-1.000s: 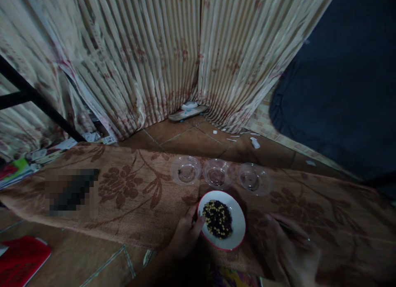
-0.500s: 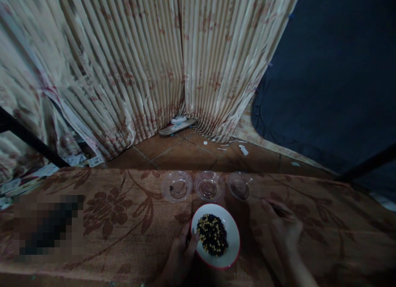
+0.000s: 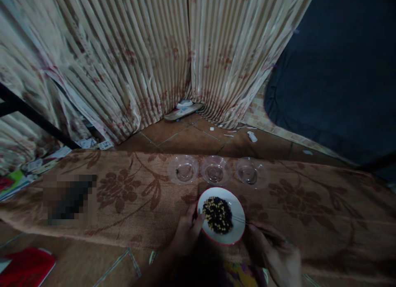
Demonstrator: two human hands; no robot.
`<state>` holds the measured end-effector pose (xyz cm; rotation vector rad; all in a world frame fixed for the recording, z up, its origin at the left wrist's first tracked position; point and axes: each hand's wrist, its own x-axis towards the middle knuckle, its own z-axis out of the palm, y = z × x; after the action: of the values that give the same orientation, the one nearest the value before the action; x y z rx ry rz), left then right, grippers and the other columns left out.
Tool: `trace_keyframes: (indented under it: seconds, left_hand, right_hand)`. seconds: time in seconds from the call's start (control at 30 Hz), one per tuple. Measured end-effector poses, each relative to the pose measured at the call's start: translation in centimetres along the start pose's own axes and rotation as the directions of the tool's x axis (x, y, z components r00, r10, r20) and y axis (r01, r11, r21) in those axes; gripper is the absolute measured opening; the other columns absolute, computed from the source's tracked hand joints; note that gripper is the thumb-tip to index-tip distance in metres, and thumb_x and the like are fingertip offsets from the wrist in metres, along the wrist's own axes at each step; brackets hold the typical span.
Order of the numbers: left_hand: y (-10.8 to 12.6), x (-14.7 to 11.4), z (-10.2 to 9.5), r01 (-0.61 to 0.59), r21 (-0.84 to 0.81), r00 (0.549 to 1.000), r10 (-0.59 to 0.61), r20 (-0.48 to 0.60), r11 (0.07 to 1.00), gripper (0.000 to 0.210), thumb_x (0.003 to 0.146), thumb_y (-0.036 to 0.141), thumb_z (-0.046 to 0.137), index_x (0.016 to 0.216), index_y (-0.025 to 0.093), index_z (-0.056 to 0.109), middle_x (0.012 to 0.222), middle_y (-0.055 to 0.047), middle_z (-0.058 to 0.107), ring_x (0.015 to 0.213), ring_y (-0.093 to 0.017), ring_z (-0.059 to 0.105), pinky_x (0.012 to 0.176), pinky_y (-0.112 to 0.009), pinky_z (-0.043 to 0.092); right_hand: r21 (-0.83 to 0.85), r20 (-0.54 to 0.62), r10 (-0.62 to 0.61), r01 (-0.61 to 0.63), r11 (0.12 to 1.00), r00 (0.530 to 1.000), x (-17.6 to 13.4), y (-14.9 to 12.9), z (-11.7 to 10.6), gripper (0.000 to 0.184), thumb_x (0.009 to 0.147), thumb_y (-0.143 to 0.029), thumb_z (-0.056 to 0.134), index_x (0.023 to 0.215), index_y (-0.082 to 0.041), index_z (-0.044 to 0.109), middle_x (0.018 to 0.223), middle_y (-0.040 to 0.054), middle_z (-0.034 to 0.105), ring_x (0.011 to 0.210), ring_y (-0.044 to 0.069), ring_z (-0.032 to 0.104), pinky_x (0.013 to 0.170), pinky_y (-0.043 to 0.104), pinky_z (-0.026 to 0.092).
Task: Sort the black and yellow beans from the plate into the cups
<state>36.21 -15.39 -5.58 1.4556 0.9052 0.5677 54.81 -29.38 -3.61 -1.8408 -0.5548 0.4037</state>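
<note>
A white bowl with a red rim holds a mix of dark and yellow beans. My left hand grips its left edge, thumb over the rim and fingers outside. From the right, my right hand is closed around thin metal tweezers, whose two prongs reach over the rim into the bowl, beside the beans. Beyond the bowl stand three clear plastic cups in a row: a left cup with a dark bit inside, a middle cup, and a right cup. Their contents are hard to make out.
A brown flowered cloth covers the low table. A blurred-out dark object lies at its left. Behind are a skateboard, striped curtains and paper scraps on the tiled floor. A red item lies front left.
My right hand has moved from beside the right cup back toward me, bringing the tweezers into the bowl. My left hand still holds the bowl. The view has tilted down.
</note>
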Motion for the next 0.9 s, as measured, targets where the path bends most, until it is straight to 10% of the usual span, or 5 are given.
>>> trace_keyframes:
  seconds: [0.9]
  left_hand:
    - [-0.3, -0.2, -0.2, -0.012, 0.075, 1.0, 0.012, -0.001, 0.997, 0.042, 0.091, 0.039, 0.048, 0.127, 0.019, 0.053, 0.094, -0.004, 0.071, 0.081, -0.018, 0.063, 0.075, -0.027, 0.05]
  right_hand:
    - [-0.123, 0.061, 0.048, -0.04, 0.992, 0.997, 0.9, 1.2, 0.7, 0.032, 0.069, -0.05, 0.07, 0.081, -0.021, 0.074, 0.09, 0.0075, 0.074, 0.087, 0.025, 0.069, 0.082, 0.034, 0.055]
